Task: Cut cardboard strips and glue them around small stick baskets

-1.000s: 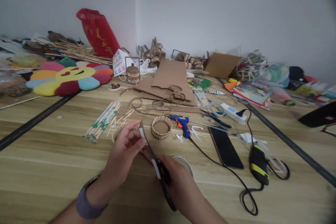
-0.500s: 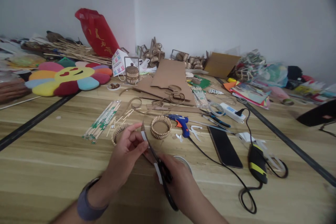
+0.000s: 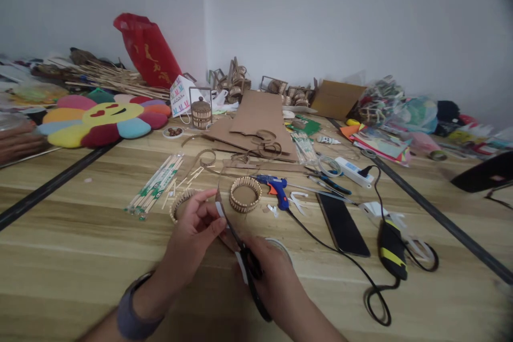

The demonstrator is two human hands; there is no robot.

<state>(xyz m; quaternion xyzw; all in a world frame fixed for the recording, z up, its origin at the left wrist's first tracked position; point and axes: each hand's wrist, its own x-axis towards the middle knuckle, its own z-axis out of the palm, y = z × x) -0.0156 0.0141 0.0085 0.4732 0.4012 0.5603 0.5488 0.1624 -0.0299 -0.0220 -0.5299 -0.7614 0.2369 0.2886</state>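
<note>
My left hand pinches a thin brown cardboard strip with a white tape piece on it, held upright above the wooden table. My right hand grips black scissors whose blades run up along the strip. A small ring of wooden sticks lies just behind my left fingers. A second stick ring sits beyond the scissor tips. A roll of tape shows partly behind my right hand.
A blue glue gun with a black cord, a dark phone, a power strip and a black-yellow tool lie to the right. Packed sticks lie left. Cardboard sheets, a flower cushion and clutter line the wall.
Both hands and the scissors stay almost in place; the strip and my left fingers have shifted very slightly. The view has drifted a little.
</note>
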